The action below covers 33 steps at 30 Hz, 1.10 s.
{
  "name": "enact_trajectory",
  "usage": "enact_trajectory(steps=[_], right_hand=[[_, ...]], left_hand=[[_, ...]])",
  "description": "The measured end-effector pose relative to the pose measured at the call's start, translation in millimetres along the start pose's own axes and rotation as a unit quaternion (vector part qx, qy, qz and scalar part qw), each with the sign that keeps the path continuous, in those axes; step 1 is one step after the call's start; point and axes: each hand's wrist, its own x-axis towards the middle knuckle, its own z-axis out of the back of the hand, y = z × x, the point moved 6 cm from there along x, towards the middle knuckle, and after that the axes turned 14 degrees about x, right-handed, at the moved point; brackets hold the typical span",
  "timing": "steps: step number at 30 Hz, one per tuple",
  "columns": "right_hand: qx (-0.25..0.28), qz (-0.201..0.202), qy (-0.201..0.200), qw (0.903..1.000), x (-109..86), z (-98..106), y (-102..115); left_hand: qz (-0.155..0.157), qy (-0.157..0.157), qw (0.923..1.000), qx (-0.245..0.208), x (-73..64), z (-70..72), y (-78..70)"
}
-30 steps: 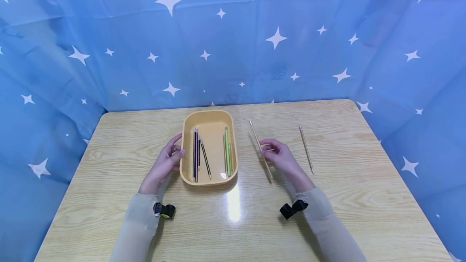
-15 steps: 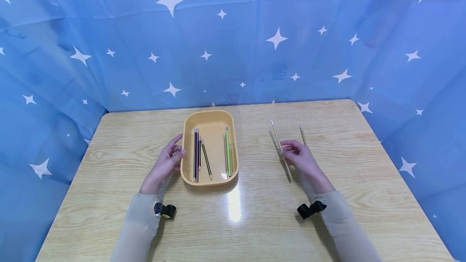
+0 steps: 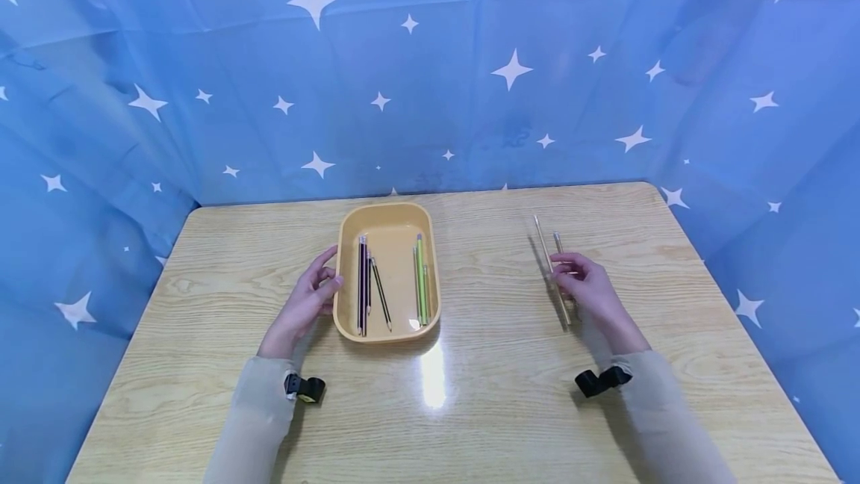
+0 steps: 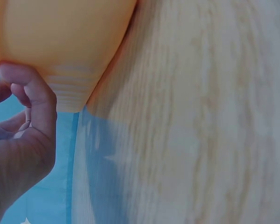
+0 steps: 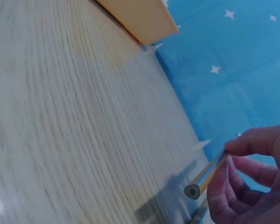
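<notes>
A tan plastic tray point(image 3: 398, 252) stands left of centre in the head view. My left hand point(image 3: 305, 301) holds its left wall, the thumb at the rim; the left wrist view shows the hand point(image 4: 30, 130) at the tray's outer side. Dark pencils point(image 3: 361, 286) lie along the tray's left, green ones point(image 3: 420, 282) along its right. Between thumb and fingers, my right hand point(image 3: 591, 290) pinches a gold pencil point(image 3: 542, 237), slanted over the table; its flat end with a dark core shows in the right wrist view. Another gold pencil point(image 3: 558, 240) lies just beyond, partly hidden by that hand.
The pale wooden table point(image 3: 484, 409) has rounded far corners. A blue curtain point(image 3: 430, 95) with white stars hangs behind it and along both sides. Each wrist wears a small black camera, such as the right one point(image 3: 594, 382).
My right hand has moved to the right with the gold pencil, away from the tray to beside the second gold pencil. The left hand and the tray have stayed put.
</notes>
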Motion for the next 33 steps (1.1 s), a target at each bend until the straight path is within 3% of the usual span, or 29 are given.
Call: enact_trajectory(steps=[10,21,33], right_hand=[[-0.031,-0.021,-0.015,0.9992,2.1,12.5,-1.7],[-0.089,-0.017,-0.06,0.9941,7.9,22.1,-7.8],[-0.166,-0.017,-0.093,0.9816,11.4,26.8,-14.2]], left_hand=[[0.006,0.005,1.0,0.003,-7.4,-3.5,-15.7],[0.005,0.005,1.0,0.001,-8.6,-3.5,-16.9],[0.009,-0.002,1.0,0.002,-8.5,-3.6,-18.1]])
